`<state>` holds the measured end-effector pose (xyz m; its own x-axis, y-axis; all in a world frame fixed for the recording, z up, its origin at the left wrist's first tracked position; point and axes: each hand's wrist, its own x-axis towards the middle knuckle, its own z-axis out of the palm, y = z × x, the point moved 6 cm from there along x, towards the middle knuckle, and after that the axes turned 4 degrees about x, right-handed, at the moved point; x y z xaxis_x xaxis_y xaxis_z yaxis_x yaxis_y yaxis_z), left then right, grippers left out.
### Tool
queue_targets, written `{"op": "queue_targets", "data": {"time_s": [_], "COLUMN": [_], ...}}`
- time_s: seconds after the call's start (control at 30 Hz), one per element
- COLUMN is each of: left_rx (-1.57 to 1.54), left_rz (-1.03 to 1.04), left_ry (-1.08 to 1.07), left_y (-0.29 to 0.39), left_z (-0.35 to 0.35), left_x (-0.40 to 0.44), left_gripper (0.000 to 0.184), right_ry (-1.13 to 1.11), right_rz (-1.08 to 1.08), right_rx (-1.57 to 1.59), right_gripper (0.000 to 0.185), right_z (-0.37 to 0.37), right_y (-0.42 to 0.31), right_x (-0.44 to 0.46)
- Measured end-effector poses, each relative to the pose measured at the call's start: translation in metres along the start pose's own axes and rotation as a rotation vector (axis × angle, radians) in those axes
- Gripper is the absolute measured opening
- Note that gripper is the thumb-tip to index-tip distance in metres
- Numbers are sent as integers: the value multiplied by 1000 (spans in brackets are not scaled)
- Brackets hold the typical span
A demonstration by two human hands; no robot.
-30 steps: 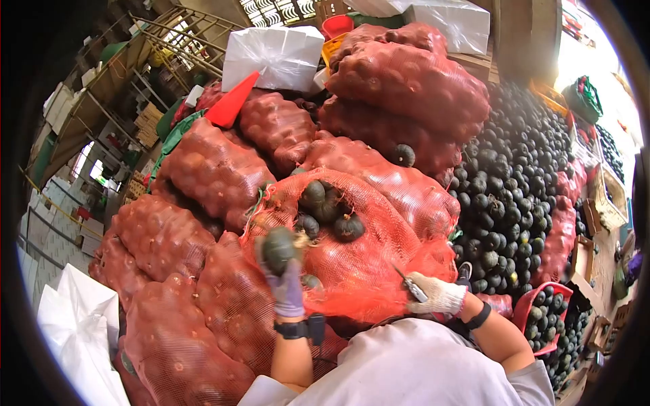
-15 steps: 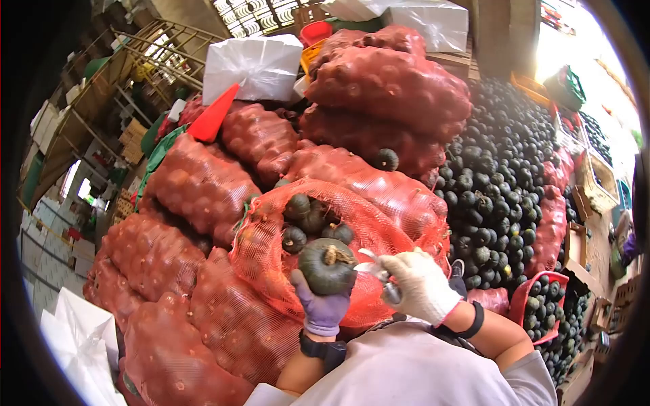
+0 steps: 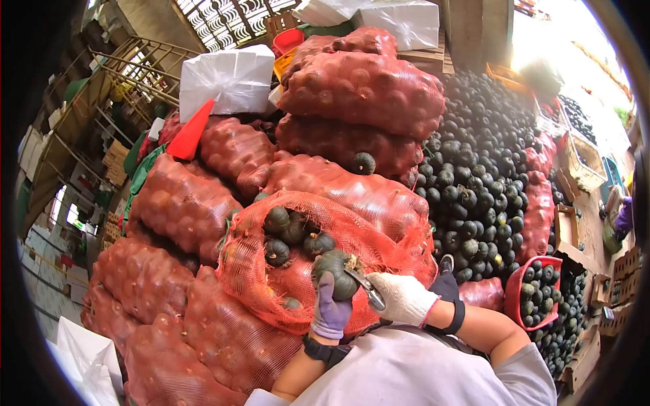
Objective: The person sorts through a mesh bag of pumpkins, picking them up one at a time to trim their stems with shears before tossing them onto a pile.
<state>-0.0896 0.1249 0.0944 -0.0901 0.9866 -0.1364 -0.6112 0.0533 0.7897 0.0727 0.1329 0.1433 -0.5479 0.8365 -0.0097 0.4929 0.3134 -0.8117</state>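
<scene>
A dark green pumpkin (image 3: 336, 274) rests in my left hand (image 3: 330, 309), which wears a purple glove and has its fingers wrapped round the side. My right hand (image 3: 404, 298), in a white knit glove, is closed on pruning shears (image 3: 369, 289). The shears' blades touch the pumpkin at its pale stem (image 3: 352, 262). Just beyond, an opened red mesh sack (image 3: 247, 287) has several dark pumpkins (image 3: 291, 227) showing in its mouth.
Filled red mesh sacks (image 3: 359, 84) are stacked ahead and to the left. One loose pumpkin (image 3: 363, 163) sits on them. A large pile of dark pumpkins (image 3: 470, 183) spreads to the right, near a red basket (image 3: 512, 298). White wrapped boxes (image 3: 227, 80) stand behind the sacks.
The pumpkin has turned in my left hand and its stem now faces right. The shears have moved from beside it onto the stem. The whole view has shifted slightly.
</scene>
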Motion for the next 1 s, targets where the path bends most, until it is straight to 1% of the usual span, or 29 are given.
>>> {"op": "queue_targets", "data": {"time_s": [0.07, 0.1, 0.13, 0.17, 0.2, 0.27, 0.33, 0.37, 0.43, 0.47, 0.5, 0.53, 0.57, 0.6, 0.67, 0.7, 0.73, 0.77, 0.8, 0.83, 0.87, 0.9, 0.93, 0.97, 1.0], "left_rx": [-266, -401, -455, -509, -530, -573, -535, -496, 225, 213, 204, -141, -16, 697, 678, 1102, 1134, 931, 726, 694, 656, 608, 442, 266, 84], "left_rz": [-113, -166, -258, -349, -385, -454, -449, -497, -215, -268, -320, -614, -611, -203, -507, -462, -506, -573, -638, -543, -445, -345, -388, -497, -512], "left_ry": [-7, -10, -40, -65, -31, 41, 50, 52, -32, -80, -128, -146, -164, -533, -440, -468, -540, -648, -725, -713, -690, -668, -504, -399, -571], "left_y": [-3, -5, -12, -23, -25, -31, -21, -18, -23, -32, -41, -52, -68, -64, -83, -70, -71, -91, -100, -97, -91, -87, -90, -92, -91], "left_z": [0, 0, -6, -19, -25, -36, -22, -13, -23, -11, 2, 21, 34, 51, 58, 81, 110, 120, 118, 115, 111, 101, 59, 13, -48], "left_x": [-2, -2, -3, -4, -7, -13, -19, -20, -13, -8, -3, 0, 9, 28, 44, 45, 35, 35, 34, 37, 41, 44, 62, 82, 109], "left_gripper": [69, 67, 69, 70, 75, 84, 89, 89, 86, 83, 80, 75, 71, 68, 58, 54, 49, 49, 51, 51, 51, 51, 50, 51, 48], "right_ry": [-85, -136, -149, -67, 10, 152, 167, 174, 215, 268, 158, 79, 47, 222, 141, 256, 345, 407, 577, 744, 799, 1061, 1292, 1542, 2006], "right_rz": [117, 240, 271, 285, 298, 231, 385, 487, 391, 337, 305, 258, 241, 212, 212, 172, 127, 221, 145, 82, -29, 56, 130, 191, 70], "right_rx": [115, 242, 419, 568, 714, -39, -122, 188, 647, 858, 1087, 1314, 1474, 1596, 1702, 1705, 1708, 1678, 1580, 1463, 1674, 1564, 1679, 1754, 1426], "right_gripper": [33, 40, 47, 49, 51, 53, 54, 46, 40, 37, 34, 30, 34, 41, 54, 57, 61, 64, 62, 60, 55, 48, 46, 48, 44], "right_z": [3, -11, -11, -17, -23, -44, -54, -51, -35, -35, -30, -29, -29, -31, -38, -41, -41, -44, -43, -41, -41, -44, -38, -47, -46], "right_y": [5, -6, 8, 22, 36, 70, 90, 100, 100, 99, 88, 74, 63, 62, 80, 99, 113, 124, 153, 180, 189, 215, 236, 231, 224], "right_x": [-4, -9, -10, -11, -11, -10, -25, -37, -39, -41, -40, -40, -44, -48, -76, -93, -109, -141, -170, -200, -237, -274, -324, -369, -417]}}
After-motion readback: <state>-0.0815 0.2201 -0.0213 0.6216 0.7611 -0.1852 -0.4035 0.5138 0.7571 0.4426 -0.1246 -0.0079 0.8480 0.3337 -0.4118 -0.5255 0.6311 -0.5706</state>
